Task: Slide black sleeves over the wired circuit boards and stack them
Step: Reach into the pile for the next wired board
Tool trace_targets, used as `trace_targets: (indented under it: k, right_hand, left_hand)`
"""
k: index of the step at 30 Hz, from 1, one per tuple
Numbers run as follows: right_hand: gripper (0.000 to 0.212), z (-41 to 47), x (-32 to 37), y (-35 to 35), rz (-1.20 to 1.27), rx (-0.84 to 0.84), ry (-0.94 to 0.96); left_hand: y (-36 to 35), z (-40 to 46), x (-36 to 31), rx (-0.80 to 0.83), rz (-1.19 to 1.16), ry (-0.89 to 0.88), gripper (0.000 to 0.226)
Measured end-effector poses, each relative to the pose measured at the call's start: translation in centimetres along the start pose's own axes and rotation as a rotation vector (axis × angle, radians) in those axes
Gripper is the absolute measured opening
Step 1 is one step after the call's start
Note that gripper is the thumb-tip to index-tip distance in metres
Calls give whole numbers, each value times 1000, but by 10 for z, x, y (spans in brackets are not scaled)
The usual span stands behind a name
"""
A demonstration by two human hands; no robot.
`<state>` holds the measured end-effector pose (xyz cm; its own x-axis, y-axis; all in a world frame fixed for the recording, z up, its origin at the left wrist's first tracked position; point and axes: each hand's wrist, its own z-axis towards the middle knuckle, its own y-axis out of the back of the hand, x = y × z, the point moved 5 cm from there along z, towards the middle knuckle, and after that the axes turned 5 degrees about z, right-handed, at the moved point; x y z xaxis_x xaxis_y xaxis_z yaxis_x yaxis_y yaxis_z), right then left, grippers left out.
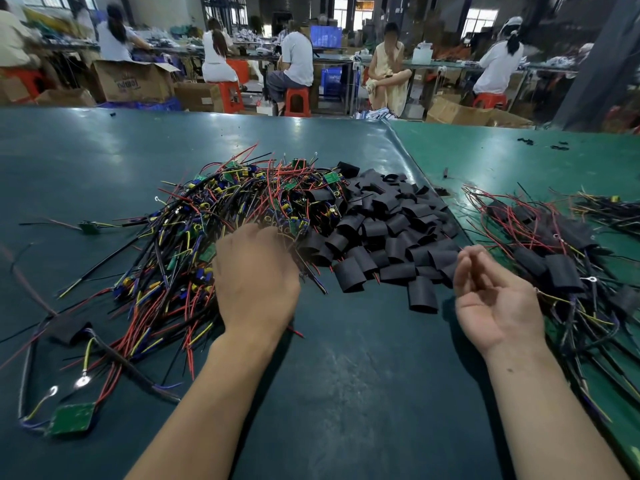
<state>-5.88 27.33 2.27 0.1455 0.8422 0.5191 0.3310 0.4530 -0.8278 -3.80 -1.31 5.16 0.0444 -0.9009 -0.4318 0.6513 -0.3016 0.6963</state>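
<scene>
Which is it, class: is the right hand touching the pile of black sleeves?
Cannot tell. In the head view the right hand, palm up, overlaps the pile of black sleeves at its fingertips, hiding any gap.

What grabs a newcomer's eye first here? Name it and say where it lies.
The tangled heap of wired circuit boards at centre-left of the green table, with the pile of black sleeves against its right. The left hand reaches into the heap; the right hand hovers palm-up, holding nothing.

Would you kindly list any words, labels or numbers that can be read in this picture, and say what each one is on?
Open cardboard box behind the table, at far left: dark printed lettering, too blurred to read.
Blue screen in the background: pale marks, too small to read.
Green circuit board near the left edge: no legible marking.
</scene>
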Motion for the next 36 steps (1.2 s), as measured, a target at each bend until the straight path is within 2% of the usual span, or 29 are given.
trace_targets:
  k: [5,10,12,16,19,22,25,27,29,32,34,36]
  right_hand:
    - [13,-2,0,0,-16,-14,-30]
    - [14,-5,-2,-2,-51,42,-35]
    - [15,-6,-5,-5,-101,66,-36]
    - [17,-10,-12,-11,-183,128,-76]
    - [18,-13,-15,-14,-238,162,-93]
    - [19,-14,-17,-15,-257,179,-101]
    - [20,-15,-17,-15,-249,186,-106]
    - [20,-15,-17,-16,-253,197,-108]
    - [21,-15,-19,-16,-269,206,-109]
    - [22,-15,-20,-16,-286,214,-115]
    - [23,-16,-20,-16,-290,225,-119]
    - [24,-17,-20,-18,-301,261,-124]
  left_hand:
    - [2,9,15,-37,-40,98,47]
    - [4,14,28,-23,-148,188,30]
    - [5,16,31,-37,-175,246,31]
    - [1,20,44,82,-215,391,42]
    - [5,19,40,59,-162,342,30]
    - [7,17,35,13,-208,284,26]
    - [5,17,35,45,-225,302,40]
    - [1,15,32,99,-127,266,55]
    - [-3,13,28,116,-12,212,51]
    - [1,13,27,7,3,197,37]
    - [11,14,25,-144,-53,181,34]
    - [26,14,19,-329,-117,80,33]
